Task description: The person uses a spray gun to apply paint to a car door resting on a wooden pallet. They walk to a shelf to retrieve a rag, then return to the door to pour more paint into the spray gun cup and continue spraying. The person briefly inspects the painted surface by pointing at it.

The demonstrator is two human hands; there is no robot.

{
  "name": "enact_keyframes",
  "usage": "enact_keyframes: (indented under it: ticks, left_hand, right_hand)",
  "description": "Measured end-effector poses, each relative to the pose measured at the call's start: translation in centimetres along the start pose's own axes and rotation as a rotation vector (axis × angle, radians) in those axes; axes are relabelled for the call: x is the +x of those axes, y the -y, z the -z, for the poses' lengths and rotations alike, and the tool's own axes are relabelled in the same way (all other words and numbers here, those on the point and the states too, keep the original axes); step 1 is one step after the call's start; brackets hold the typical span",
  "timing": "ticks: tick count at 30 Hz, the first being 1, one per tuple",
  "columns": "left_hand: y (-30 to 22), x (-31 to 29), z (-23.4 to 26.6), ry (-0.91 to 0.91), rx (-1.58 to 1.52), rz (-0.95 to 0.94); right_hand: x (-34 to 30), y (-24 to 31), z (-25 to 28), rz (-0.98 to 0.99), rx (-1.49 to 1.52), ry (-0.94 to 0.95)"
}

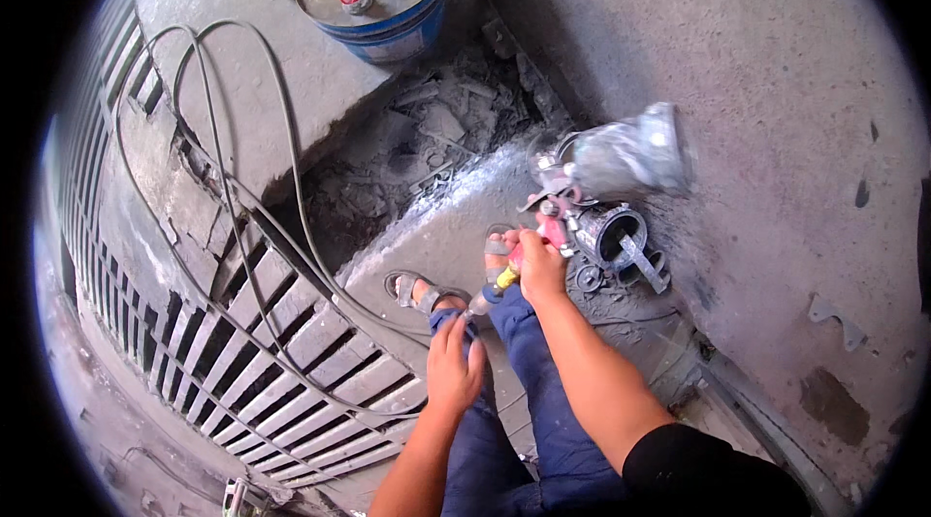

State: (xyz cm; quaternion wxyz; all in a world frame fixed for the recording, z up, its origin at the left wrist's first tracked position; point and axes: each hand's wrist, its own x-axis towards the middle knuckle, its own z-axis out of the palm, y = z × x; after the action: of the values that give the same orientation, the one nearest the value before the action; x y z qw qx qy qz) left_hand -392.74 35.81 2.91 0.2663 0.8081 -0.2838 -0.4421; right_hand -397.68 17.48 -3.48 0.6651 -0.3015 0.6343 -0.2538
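Note:
My right hand point(542, 268) is closed around the handle of a red spray gun point(552, 229). At the handle's lower end is a yellow fitting point(507, 277), with a pale hose end point(482, 301) below it. Close to that hose end is my left hand point(454, 365), fingers stretched out and thumb apart. Its fingertips lie near or against the hose; I cannot tell whether they touch. Beyond the gun is a silvery, motion-blurred container point(632, 154); whether it is joined to the gun is unclear. An open paint-stained can point(611, 234) with a flat stick point(642, 261) stands beside the gun.
A blue drum point(388, 37) with a yellow handle stands at the far side. Rubble point(417, 144) fills a broken pit ahead of my sandalled feet. Grey hoses point(291, 144) loop over a slatted grate point(281, 371) on the left. A flat metal piece point(837, 321) lies at right.

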Motion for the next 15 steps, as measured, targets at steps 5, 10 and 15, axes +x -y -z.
enact_keyframes:
  ticks: [5, 10, 15]
  left_hand:
    - [6.4, -12.2, -3.5, 0.245, 0.350, 0.302]
    - [6.3, -12.6, -3.7, 0.227, 0.313, 0.403]
    - [6.7, -11.8, -3.7, 0.226, 0.290, 0.400]
  right_hand:
    - [1.8, -2.6, 1.2, -0.091, -0.059, -0.012]
    - [2.0, -4.5, 0.1, -0.097, -0.172, -0.062]
    - [3.3, -6.3, -0.3, -0.127, -0.308, -0.028]
